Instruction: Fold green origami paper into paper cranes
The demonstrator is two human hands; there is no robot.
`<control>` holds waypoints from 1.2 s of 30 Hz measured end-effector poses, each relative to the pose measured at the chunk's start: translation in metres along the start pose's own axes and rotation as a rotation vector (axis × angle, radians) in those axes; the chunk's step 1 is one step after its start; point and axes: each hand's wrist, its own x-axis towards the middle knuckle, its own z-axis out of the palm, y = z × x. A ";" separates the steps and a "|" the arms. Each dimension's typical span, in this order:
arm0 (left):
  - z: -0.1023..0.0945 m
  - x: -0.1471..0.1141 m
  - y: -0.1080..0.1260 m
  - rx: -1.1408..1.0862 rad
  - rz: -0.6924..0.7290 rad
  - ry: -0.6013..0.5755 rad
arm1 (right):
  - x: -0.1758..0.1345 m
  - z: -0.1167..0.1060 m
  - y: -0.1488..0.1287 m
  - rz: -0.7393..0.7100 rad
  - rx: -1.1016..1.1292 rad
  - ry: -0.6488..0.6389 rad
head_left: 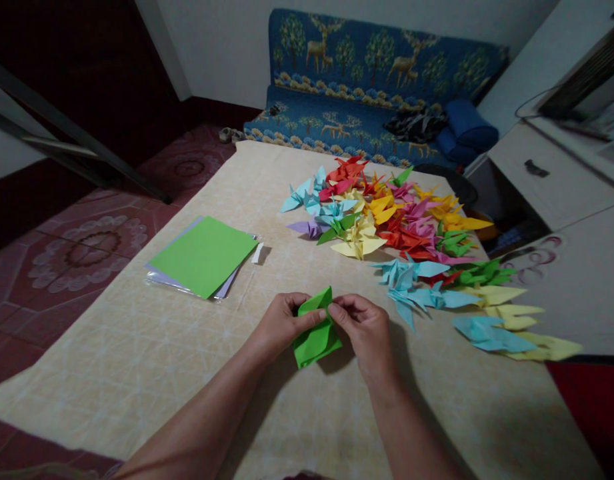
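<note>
A partly folded piece of green origami paper (317, 347) is held between both hands above the near part of the table. My left hand (285, 321) grips its left side, thumb lying across the front and fingers behind. From the right, my right hand (363, 327) pinches the upper edge between thumb and fingers. Creases and loose layers show on the paper, with one corner pointing up. To the left lies a stack of paper sheets (204, 257), green on top with lilac and clear plastic wrapping beneath. Many folded paper cranes (381, 207) in several colours spread beyond my right hand.
A pale patterned cloth covers the table (151, 360). A small white paper scrap (258, 253) lies beside the stack. Behind the table stands a blue sofa (357, 100) with a deer pattern. White drawers (551, 180) are on the right, a metal ladder-like frame (87, 143) on the left.
</note>
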 end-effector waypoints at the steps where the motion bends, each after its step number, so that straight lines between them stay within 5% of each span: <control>1: 0.000 0.000 -0.001 0.004 0.014 0.000 | 0.000 0.000 -0.001 -0.005 -0.001 0.003; 12: -0.001 -0.005 0.002 0.189 0.033 -0.204 | 0.000 -0.003 -0.006 -0.168 -0.052 -0.104; 25: -0.006 -0.005 0.002 0.214 0.005 -0.292 | 0.000 -0.005 -0.015 -0.376 -0.169 -0.186; 36: 0.000 -0.009 -0.002 0.314 0.119 -0.252 | -0.007 0.003 -0.002 -0.097 -0.136 -0.031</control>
